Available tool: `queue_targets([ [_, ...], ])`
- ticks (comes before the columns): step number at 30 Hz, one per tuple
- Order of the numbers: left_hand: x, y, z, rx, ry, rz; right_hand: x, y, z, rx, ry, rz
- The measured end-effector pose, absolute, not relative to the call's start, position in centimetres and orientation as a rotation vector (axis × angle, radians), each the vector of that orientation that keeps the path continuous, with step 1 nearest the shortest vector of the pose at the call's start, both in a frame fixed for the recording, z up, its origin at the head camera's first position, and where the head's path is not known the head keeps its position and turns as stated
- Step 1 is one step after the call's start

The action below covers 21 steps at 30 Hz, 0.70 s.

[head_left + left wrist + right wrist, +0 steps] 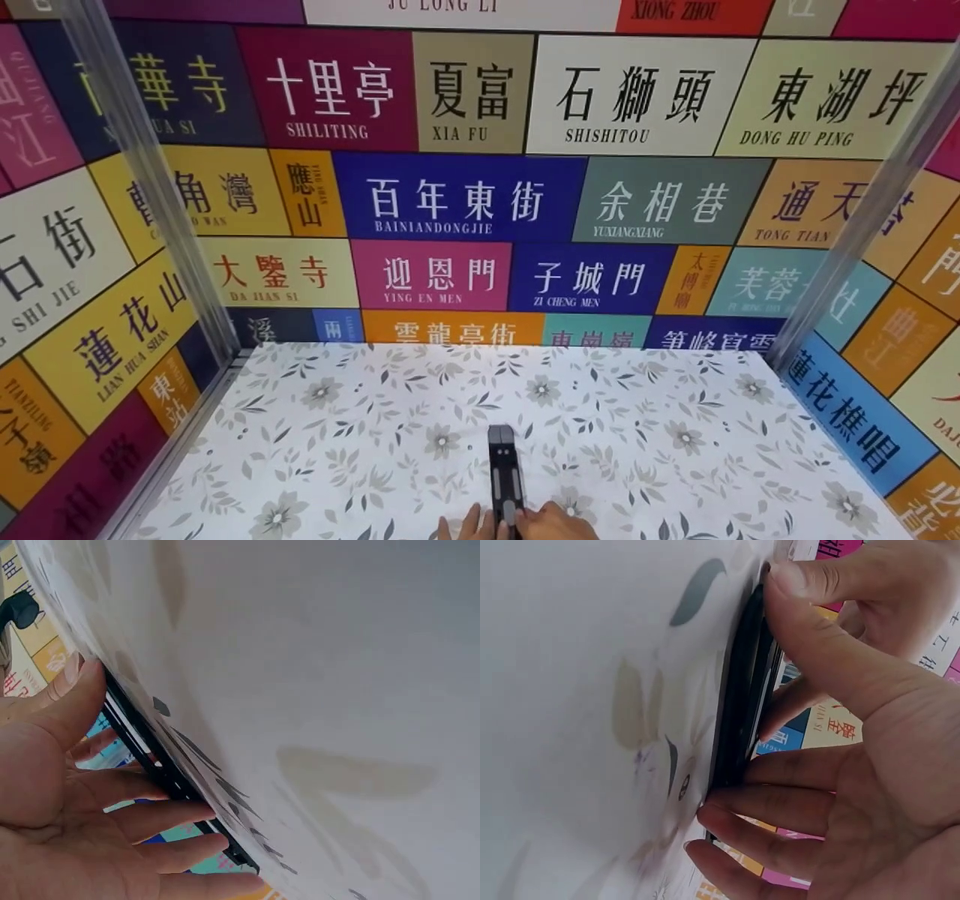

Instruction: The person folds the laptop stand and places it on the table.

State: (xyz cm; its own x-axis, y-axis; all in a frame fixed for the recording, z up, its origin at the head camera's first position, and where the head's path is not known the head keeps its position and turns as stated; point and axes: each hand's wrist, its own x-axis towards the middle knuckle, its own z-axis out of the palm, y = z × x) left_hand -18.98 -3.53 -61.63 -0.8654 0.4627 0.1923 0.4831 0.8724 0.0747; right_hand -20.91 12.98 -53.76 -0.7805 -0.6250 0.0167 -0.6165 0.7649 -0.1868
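Observation:
A long black stapler with a grey head end lies on the flowered tabletop, pointing away from me. My left hand is on its left side; in the left wrist view the fingers stretch nearly straight along the stapler, the thumb touching its near end. On the other side my right hand holds the stapler, thumb at the near end and bent fingers against the body. The lower parts of both hands are cut off in the head view.
Upright panels with coloured place-name blocks stand behind the table and on both sides. Clear posts rise at the back corners. A dark round-ended object shows at the left wrist view's edge.

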Motion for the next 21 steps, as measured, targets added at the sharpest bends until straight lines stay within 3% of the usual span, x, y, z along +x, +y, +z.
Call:
queue_targets([
  [10, -20.0, -2.4, -56.4, -0.742, -3.246, -0.361, -20.9, 13.1, -53.3, -0.764, 2.980, -0.326],
  [21, -20.9, -1.9, -54.9, -0.802, -3.302, -0.271, -21.6, 12.9, -52.3, -0.541, 2.933, -0.348],
])
